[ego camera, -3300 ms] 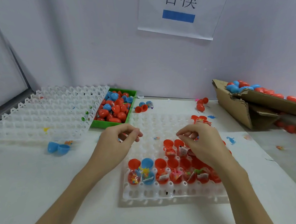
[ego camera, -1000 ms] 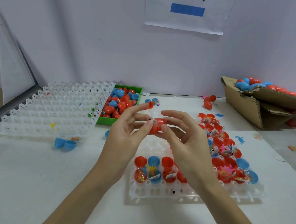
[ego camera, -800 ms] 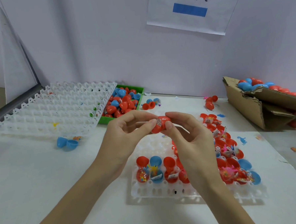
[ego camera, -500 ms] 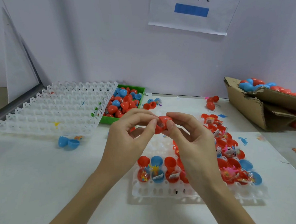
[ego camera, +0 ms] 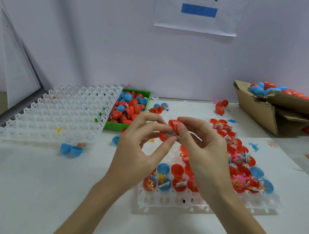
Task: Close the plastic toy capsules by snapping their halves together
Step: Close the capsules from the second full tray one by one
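Capsule: a red capsule [ego camera: 169, 131], its halves apparently not fully joined, is held above the white tray [ego camera: 172, 201], mid-scene.
Left hand: the left hand [ego camera: 139, 149] pinches the lower half between thumb and fingertips.
Right hand: the right hand [ego camera: 203, 146] grips the upper half.
Tray: open filled capsules [ego camera: 164, 182] sit in its near rows.
Far left: a green bin [ego camera: 145, 95] of capsules.

We hold a capsule [ego camera: 170, 131] between both hands [ego camera: 203, 146] above the near tray [ego camera: 172, 202], whose cells hold open capsules. At ten o'clock lies a second tray [ego camera: 48, 120], a bin [ego camera: 145, 95] behind its right edge. A carton [ego camera: 268, 111] sits at two o'clock.
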`<control>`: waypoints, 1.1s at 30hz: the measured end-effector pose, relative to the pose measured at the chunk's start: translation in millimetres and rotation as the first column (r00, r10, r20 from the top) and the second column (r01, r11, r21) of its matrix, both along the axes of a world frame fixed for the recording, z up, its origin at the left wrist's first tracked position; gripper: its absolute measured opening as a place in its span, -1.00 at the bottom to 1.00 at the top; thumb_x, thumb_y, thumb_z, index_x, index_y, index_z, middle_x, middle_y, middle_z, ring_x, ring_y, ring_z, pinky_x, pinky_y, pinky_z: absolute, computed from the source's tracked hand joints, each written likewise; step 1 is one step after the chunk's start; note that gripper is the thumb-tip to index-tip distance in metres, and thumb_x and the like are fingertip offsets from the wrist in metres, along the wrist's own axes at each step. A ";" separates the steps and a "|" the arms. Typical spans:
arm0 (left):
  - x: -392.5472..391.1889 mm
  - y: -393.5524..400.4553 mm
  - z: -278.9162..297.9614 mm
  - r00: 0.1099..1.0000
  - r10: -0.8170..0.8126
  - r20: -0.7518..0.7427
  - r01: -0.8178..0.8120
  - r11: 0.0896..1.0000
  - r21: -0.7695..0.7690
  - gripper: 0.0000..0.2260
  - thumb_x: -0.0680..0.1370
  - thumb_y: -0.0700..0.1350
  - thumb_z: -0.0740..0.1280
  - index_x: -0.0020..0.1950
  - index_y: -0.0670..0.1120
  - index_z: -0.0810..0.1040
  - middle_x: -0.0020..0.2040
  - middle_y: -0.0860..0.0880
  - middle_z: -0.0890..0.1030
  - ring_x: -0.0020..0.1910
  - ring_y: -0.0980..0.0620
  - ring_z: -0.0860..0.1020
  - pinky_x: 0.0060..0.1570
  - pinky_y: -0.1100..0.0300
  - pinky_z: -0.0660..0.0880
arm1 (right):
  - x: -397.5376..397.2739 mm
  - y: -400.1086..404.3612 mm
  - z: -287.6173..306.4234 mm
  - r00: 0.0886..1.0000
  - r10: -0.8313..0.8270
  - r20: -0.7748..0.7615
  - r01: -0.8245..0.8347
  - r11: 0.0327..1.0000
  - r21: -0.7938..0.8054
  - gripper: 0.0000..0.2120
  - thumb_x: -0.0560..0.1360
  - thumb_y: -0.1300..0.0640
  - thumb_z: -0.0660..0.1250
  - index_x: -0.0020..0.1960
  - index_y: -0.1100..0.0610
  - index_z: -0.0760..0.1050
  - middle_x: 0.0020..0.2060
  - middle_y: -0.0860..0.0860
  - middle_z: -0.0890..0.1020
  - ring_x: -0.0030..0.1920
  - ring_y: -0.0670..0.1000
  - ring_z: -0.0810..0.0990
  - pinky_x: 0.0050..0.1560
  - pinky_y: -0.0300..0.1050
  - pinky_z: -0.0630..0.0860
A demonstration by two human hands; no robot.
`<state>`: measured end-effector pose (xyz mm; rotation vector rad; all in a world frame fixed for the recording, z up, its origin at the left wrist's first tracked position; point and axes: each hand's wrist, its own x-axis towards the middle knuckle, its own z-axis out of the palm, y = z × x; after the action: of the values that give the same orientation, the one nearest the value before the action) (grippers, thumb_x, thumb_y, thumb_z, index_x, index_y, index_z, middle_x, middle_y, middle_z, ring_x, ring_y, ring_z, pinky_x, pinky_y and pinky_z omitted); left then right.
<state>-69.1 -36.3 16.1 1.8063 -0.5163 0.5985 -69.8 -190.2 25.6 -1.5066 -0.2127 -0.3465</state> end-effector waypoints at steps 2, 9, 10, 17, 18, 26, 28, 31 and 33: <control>-0.3 -0.6 -1.1 0.999 0.047 0.013 -0.047 0.999 0.020 -0.87 0.56 -0.14 0.46 0.09 -0.12 0.71 0.11 0.05 0.59 0.17 -0.06 0.62 0.10 0.21 0.63 | -0.5 0.6 0.1 1.000 0.012 -0.005 -0.012 1.000 0.004 -0.85 0.56 0.10 0.43 0.12 0.03 0.66 -0.03 -0.13 0.73 0.02 -0.10 0.73 0.00 -0.30 0.63; 0.9 2.3 1.5 0.997 0.033 -0.068 -0.041 0.991 -0.130 -0.85 0.54 -0.34 0.47 0.02 -0.13 0.74 0.05 -0.01 0.67 0.12 -0.02 0.66 0.07 0.28 0.60 | -2.8 5.5 -2.0 0.997 0.071 0.016 -0.071 0.997 0.001 -0.84 0.57 0.17 0.42 0.14 0.02 0.62 0.01 -0.13 0.72 0.06 -0.08 0.72 0.02 -0.31 0.62; 0.7 2.7 2.8 0.997 0.034 -0.075 -0.045 0.988 -0.149 -0.84 0.54 -0.34 0.48 0.02 -0.11 0.74 0.04 0.00 0.68 0.11 0.00 0.67 0.06 0.31 0.59 | -3.1 6.2 -2.1 0.997 0.078 0.019 -0.078 0.997 -0.011 -0.83 0.57 0.17 0.42 0.14 0.01 0.61 0.02 -0.15 0.71 0.07 -0.09 0.71 0.01 -0.33 0.61; -3.1 2.2 5.6 0.990 0.036 -0.139 -0.070 0.968 -0.243 -0.81 0.49 -0.20 0.55 0.08 -0.04 0.74 -0.01 0.13 0.74 0.07 0.12 0.70 0.04 0.36 0.60 | -1.9 5.4 0.4 0.995 0.085 0.055 -0.083 0.996 -0.046 -0.82 0.56 0.15 0.42 0.15 0.04 0.60 0.03 -0.16 0.70 0.11 -0.09 0.69 0.05 -0.33 0.59; -3.7 2.8 6.0 0.989 0.029 -0.148 -0.068 0.962 -0.263 -0.82 0.48 -0.18 0.55 0.07 -0.05 0.73 -0.02 0.13 0.75 0.06 0.11 0.71 0.03 0.37 0.60 | -2.0 5.1 0.8 0.995 0.083 0.054 -0.081 0.996 -0.042 -0.83 0.55 0.14 0.42 0.15 0.02 0.60 0.03 -0.17 0.70 0.11 -0.10 0.70 0.04 -0.34 0.59; -3.6 4.5 9.1 0.988 0.109 0.114 -0.116 0.992 0.059 -0.87 0.56 -0.15 0.49 0.09 -0.12 0.72 0.22 -0.04 0.59 0.23 0.09 0.61 0.13 0.29 0.59 | -2.1 0.4 3.1 0.995 0.087 0.057 -0.087 0.996 -0.007 -0.82 0.58 0.15 0.40 0.17 0.01 0.62 0.06 -0.15 0.71 0.11 -0.09 0.70 0.08 -0.31 0.60; -3.0 4.3 7.4 0.990 0.090 0.110 -0.100 0.992 0.081 -0.85 0.56 -0.17 0.49 0.12 -0.12 0.71 0.18 -0.06 0.57 0.21 0.04 0.61 0.14 0.26 0.59 | -2.5 -0.4 3.5 0.994 0.087 0.060 -0.087 0.996 -0.005 -0.82 0.58 0.16 0.40 0.17 0.00 0.62 0.06 -0.15 0.71 0.11 -0.09 0.70 0.09 -0.31 0.60; -4.1 3.0 8.5 0.999 0.041 0.012 -0.041 0.998 -0.050 -0.77 0.52 -0.16 0.51 0.17 -0.09 0.65 0.07 0.02 0.66 0.16 -0.01 0.66 0.14 0.23 0.61 | -2.2 0.6 3.3 0.994 0.087 0.064 -0.085 0.996 -0.023 -0.82 0.58 0.14 0.40 0.16 -0.01 0.61 0.05 -0.17 0.70 0.11 -0.11 0.70 0.08 -0.34 0.59; -5.4 3.6 11.3 0.996 -0.025 -0.084 0.004 0.973 -0.231 -0.64 0.45 -0.16 0.56 0.21 -0.07 0.59 0.03 0.05 0.72 0.10 0.04 0.70 0.13 0.26 0.61 | -2.0 2.0 2.5 0.994 0.089 0.065 -0.087 0.996 -0.036 -0.82 0.56 0.12 0.40 0.16 -0.01 0.60 0.04 -0.19 0.70 0.11 -0.12 0.69 0.07 -0.36 0.58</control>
<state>-74.6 -32.7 27.4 1.5986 -0.3839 0.5441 -71.8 -188.2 28.1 -1.5144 -0.3384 -0.3243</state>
